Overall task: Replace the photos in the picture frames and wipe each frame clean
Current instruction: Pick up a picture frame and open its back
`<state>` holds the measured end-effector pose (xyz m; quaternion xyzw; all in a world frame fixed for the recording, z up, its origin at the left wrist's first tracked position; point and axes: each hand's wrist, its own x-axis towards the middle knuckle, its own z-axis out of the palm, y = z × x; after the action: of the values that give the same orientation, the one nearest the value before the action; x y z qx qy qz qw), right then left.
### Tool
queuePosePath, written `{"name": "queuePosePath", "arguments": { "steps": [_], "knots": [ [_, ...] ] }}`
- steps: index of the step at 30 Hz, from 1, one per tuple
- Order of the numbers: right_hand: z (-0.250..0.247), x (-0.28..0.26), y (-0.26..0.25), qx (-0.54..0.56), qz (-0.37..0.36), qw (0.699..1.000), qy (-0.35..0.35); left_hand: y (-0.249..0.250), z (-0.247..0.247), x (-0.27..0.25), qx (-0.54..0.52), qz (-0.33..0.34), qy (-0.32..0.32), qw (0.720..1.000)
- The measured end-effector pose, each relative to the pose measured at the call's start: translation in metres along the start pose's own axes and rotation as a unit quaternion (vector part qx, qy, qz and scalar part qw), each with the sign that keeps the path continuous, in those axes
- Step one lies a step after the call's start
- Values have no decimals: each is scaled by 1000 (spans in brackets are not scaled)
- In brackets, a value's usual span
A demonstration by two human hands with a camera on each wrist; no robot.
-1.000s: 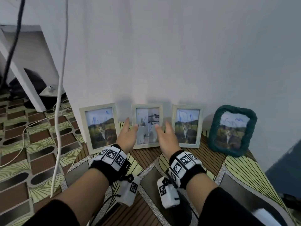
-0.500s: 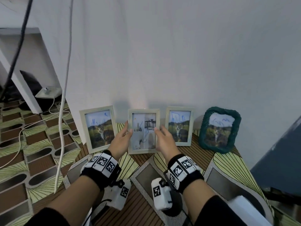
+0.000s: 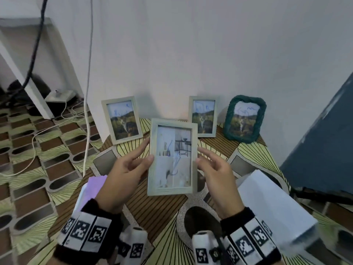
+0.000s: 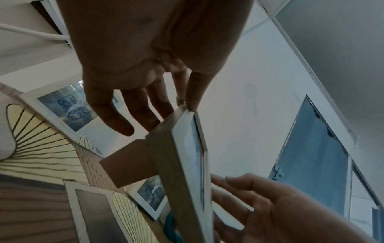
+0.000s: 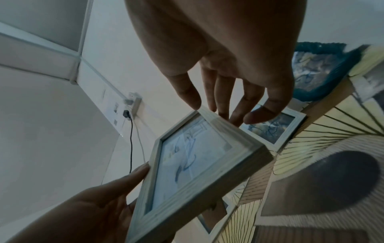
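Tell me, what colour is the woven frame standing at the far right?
The woven rounded picture frame is dark teal green, clearest in the head view.

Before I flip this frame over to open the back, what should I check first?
1. Left hand grip on the held frame, thumb in front, fingers behind: ok.
2. Right hand grip at the opposite edge, firm or not: cannot tell.
3. Frame lifted clear of the table: ok.
4. Back stand folded flat: not ok, it sticks out.
5. Glass clean: not ok, blue scribbles show.
6. Back clips reachable: cannot tell, hidden.
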<state>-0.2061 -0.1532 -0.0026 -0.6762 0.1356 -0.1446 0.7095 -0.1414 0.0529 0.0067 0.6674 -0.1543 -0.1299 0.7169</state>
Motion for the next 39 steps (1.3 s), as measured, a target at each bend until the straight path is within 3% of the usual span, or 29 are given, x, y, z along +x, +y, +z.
{"name": "queuePosePath", "arguments": {
  "steps": [8,14,25,32,39],
  "knots": [
    [-17,-41,25,62,23,997,-34,-18,14,-55,5,3,27,1000],
    [-20,-43,48,84,67,993,-49,-40,14,-72,-5,-37,53,998],
    [-31,-45,74,55,118,990,-53,-66,8,-66,15,-77,14,997],
    [-34,-48,83,-5,147,985,-93,-74,1,-71,167,-90,-57,980],
    [-43,-55,93,-45,134,985,-94,-74,6,-81,335,-36,-74,938]
  ]
}}
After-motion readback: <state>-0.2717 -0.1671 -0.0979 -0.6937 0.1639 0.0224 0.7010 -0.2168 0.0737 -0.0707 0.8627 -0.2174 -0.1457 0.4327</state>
